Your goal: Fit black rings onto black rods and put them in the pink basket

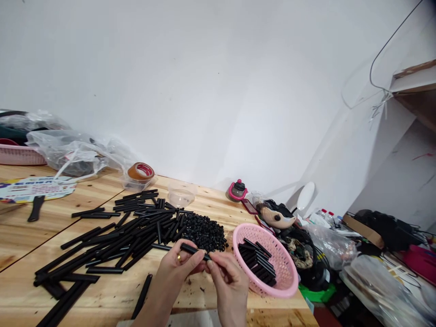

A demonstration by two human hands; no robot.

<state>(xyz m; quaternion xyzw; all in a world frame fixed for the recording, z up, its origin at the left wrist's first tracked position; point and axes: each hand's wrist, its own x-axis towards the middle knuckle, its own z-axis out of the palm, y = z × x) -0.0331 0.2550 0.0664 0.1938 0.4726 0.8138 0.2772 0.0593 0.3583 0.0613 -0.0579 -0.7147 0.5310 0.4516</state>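
Both my left hand (pixel 173 272) and my right hand (pixel 230 286) pinch a short black plastic rod (pixel 193 250) at the table's near edge, the left holding one end and the right the other. A heap of black pellets (pixel 204 232) lies just beyond my hands. To the left, many loose black rods (pixel 119 240) are scattered across the wooden table (pixel 102 299). On my right, a pink plastic basket (pixel 289 272) holds several cut black rods and sits next to my right hand, apart from it.
A tape roll (pixel 141 172), a clear plastic tub (pixel 181 195), and a plastic bag (pixel 78 154) stand along the back of the table. A black-handled tool (pixel 36 208) lies on the left. Cluttered bags and household objects fill the area to the right.
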